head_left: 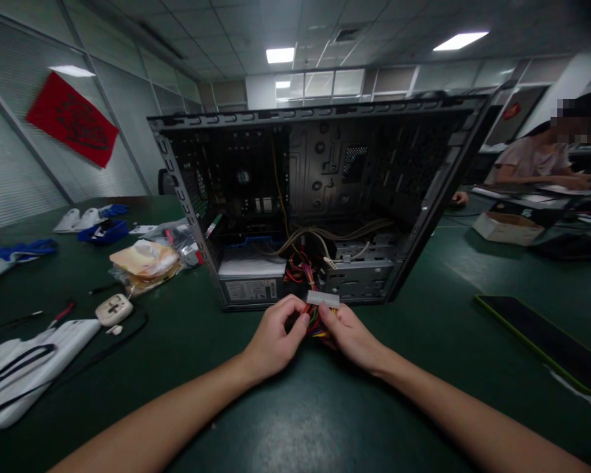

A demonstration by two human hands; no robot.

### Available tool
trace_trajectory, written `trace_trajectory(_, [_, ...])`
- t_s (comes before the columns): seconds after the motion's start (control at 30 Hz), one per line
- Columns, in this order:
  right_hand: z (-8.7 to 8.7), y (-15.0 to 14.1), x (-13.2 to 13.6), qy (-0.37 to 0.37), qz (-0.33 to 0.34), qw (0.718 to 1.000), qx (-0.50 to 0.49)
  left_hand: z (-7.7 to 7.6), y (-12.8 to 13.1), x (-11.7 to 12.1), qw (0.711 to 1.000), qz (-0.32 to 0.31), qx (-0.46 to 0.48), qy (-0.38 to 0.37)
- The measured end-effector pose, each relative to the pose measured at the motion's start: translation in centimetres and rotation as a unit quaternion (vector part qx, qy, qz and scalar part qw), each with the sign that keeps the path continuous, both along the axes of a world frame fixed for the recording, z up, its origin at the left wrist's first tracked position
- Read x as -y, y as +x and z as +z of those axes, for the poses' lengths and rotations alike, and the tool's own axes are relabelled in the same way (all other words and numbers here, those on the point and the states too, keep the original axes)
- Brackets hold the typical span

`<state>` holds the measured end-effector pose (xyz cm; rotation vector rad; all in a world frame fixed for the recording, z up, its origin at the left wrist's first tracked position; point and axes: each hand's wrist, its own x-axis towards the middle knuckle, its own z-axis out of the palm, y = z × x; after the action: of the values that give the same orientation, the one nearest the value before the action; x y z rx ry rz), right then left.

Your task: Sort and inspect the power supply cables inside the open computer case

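An opened computer case (320, 110) stands on the green table with its inside facing me. In front of its lower edge, my left hand (278, 332) is closed, thumb and fingers pinching a bundle of coloured power cables (316, 322). My right hand (352, 335) grips the same bundle just below a wide white power connector (324, 299). The wires run back into the case, beside the power supply (251, 289) at its lower left. A loose white plug (329, 263) on pale cables hangs near the metal drive cage (359, 279).
At left lie a plastic-wrapped package (145, 263), a cream gadget with a cross mark (114, 309), a white device (44, 374) with black straps, and a blue tray (102, 232). A phone with a green edge (546, 338) and an open box (507, 226) are at right. Another person (532, 157) sits beyond.
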<state>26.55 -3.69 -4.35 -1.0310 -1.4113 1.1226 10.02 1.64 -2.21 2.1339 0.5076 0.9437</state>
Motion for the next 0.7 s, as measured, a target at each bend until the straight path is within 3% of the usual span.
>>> trace_trajectory(0.13, [0.3, 0.4, 0.1, 0.14, -0.027, 0.981, 0.132, 0.1, -0.3, -0.2, 1.0, -0.015, 0.008, -0.005])
trace_trajectory(0.23, [0.7, 0.7, 0.4, 0.201, -0.067, 0.956, 0.203, 0.1, -0.3, 0.0, 0.999, -0.025, 0.026, -0.019])
trace_trajectory(0.37, [1.2, 1.0, 0.7, 0.23, -0.06, 0.948, 0.213, 0.0, -0.4, 0.1, 0.998, -0.03, 0.039, -0.027])
trace_trajectory(0.7, [1.4, 0.8, 0.5, 0.222, -0.055, 0.952, 0.205, -0.1, -0.3, 0.1, 0.997, -0.014, 0.044, -0.06])
